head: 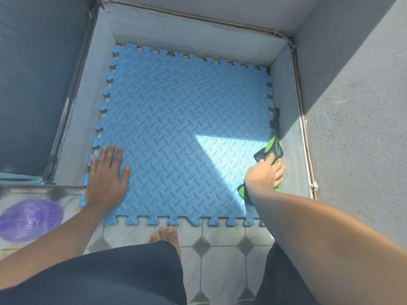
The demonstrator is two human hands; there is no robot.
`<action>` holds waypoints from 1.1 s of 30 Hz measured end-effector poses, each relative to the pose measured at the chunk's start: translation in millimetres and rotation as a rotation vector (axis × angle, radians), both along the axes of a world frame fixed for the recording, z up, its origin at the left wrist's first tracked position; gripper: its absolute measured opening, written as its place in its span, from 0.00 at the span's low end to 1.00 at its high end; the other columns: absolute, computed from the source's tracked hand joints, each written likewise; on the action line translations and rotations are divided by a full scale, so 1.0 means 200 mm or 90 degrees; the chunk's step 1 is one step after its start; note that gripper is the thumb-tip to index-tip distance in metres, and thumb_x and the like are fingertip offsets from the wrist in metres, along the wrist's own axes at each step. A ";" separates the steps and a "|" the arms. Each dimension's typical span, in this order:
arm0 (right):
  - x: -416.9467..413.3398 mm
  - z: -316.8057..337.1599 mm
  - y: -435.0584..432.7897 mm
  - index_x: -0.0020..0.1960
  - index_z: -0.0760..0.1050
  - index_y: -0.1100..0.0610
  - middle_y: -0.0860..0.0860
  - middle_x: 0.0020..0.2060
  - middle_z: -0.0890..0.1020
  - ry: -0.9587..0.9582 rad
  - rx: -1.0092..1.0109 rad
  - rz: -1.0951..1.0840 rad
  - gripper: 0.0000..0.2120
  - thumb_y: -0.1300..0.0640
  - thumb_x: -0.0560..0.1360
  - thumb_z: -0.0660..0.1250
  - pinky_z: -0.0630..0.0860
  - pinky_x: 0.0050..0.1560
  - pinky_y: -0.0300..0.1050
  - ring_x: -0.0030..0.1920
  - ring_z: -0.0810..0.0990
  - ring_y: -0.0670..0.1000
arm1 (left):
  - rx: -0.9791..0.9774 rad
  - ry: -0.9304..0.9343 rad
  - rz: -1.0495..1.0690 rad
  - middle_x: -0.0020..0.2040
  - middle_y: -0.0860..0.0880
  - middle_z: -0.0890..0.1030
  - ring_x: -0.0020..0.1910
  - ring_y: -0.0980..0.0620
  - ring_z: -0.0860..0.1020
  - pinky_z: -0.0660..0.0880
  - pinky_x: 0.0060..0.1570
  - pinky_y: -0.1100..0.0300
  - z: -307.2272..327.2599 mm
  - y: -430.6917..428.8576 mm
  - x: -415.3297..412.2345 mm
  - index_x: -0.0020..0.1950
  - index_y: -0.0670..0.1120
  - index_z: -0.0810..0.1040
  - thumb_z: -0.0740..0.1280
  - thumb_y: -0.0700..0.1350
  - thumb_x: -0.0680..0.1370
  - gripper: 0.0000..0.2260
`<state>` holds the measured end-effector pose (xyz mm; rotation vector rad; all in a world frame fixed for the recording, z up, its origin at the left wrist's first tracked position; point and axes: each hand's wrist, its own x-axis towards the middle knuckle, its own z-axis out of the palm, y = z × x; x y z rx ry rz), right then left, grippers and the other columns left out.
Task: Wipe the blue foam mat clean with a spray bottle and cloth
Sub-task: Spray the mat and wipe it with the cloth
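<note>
lying flat on the floor of a walled corner recess: blue foam mat (pixel 176 119), made of interlocking tiles with a raised diamond-plate pattern and toothed puzzle edges on all visible sides. far and left edges sit just beside the pale low walls (pixel 193 34); near edge meets a tiled floor (pixel 220 260) of white squares with grey diamond insets. a bright patch of sunlight falls across the near right part of the mat.

left hand (pixel 108 179): palm down, fingers spread and flat, pressing on the near left corner of the mat; holds nothing.

right hand (pixel 265 175): at the right edge of the mat, fingers curled and closed on a green and black cloth (pixel 272 148). the cloth is bunched under the hand, one end trailing up along the right wall at the mat's edge, another end showing just below the wrist. whether the cloth touches the mat itself or only the strip beside it cannot be told.

also listed: purple round plastic item (pixel 30 219), ribbed and translucent, on the floor at the near left, well apart from the mat. bare toes (pixel 165 234) of the person just beside the mat's near edge; dark trousers fill the lower frame. grey textured wall (pixel 356 119) to the right, partly sunlit.
</note>
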<state>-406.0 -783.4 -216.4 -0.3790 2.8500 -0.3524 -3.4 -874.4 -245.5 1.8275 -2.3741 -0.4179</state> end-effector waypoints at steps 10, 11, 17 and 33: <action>0.76 -0.05 -0.02 0.73 0.72 0.48 0.52 0.73 0.72 0.057 -0.073 0.843 0.21 0.45 0.83 0.58 0.62 0.73 0.65 0.76 0.65 0.58 | 0.003 -0.002 -0.006 0.83 0.48 0.55 0.83 0.49 0.49 0.45 0.81 0.45 0.00 0.00 0.02 0.83 0.47 0.55 0.50 0.54 0.85 0.27; 0.75 -0.07 0.00 0.72 0.73 0.47 0.51 0.73 0.72 0.054 -0.079 0.964 0.20 0.45 0.83 0.58 0.62 0.74 0.64 0.76 0.66 0.58 | 0.001 -0.002 -0.009 0.83 0.48 0.54 0.83 0.49 0.48 0.45 0.81 0.45 -0.01 0.00 0.02 0.83 0.46 0.55 0.50 0.54 0.85 0.27; 0.23 -0.01 -0.14 0.75 0.67 0.40 0.47 0.78 0.65 0.083 0.023 1.265 0.20 0.41 0.83 0.55 0.58 0.76 0.60 0.78 0.62 0.53 | -0.008 -0.017 -0.015 0.83 0.46 0.55 0.83 0.48 0.49 0.47 0.80 0.44 -0.02 0.00 0.04 0.82 0.45 0.56 0.50 0.53 0.84 0.27; 0.60 -0.06 -0.11 0.75 0.68 0.45 0.51 0.77 0.67 -0.003 -0.069 0.755 0.21 0.46 0.83 0.56 0.59 0.76 0.63 0.78 0.59 0.58 | -0.003 0.012 0.004 0.83 0.47 0.55 0.83 0.49 0.49 0.46 0.80 0.44 -0.01 0.01 0.02 0.82 0.45 0.56 0.49 0.55 0.84 0.28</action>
